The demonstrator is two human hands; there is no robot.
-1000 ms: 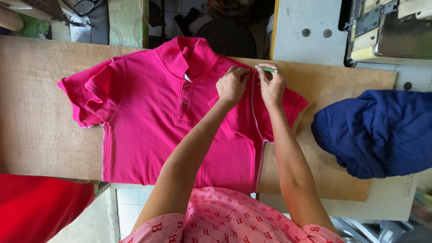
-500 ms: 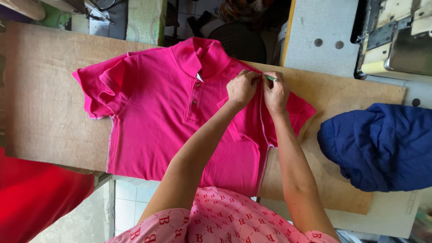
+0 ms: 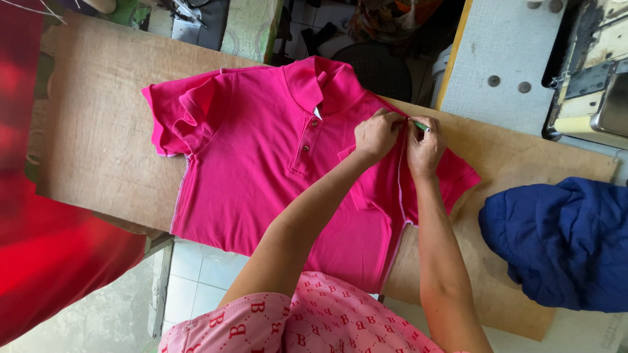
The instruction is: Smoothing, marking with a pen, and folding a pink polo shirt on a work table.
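— While the pink polo shirt [image 3: 261, 157] lies spread on the wooden board [image 3: 104, 131], where are your hands?

— Both sit at its shoulder seam, on my right side of the collar. My left hand [image 3: 376, 135] is curled shut, pinching a fold of the pink fabric at the seam. My right hand [image 3: 424, 147] is just beside it, the knuckles nearly touching, fingers closed around a small green-tipped tool [image 3: 419, 125] whose end pokes out toward the seam. What kind of tool it is I cannot tell; it is too small.

— And how does the shirt lie?

— Front up, collar pointing away from me, the two buttons of the placket [image 3: 304, 149] showing. One sleeve is bunched up on my left, the other flat under my right wrist. The hem hangs over the near edge of the board, above my patterned pink top [image 3: 307, 327].

— What else is around?

— A dark blue garment [image 3: 562, 242] heaped at the board's right end, well apart from the shirt, red cloth [image 3: 52, 261] on my left, and a grey sewing-machine table [image 3: 504, 59] beyond the far right corner
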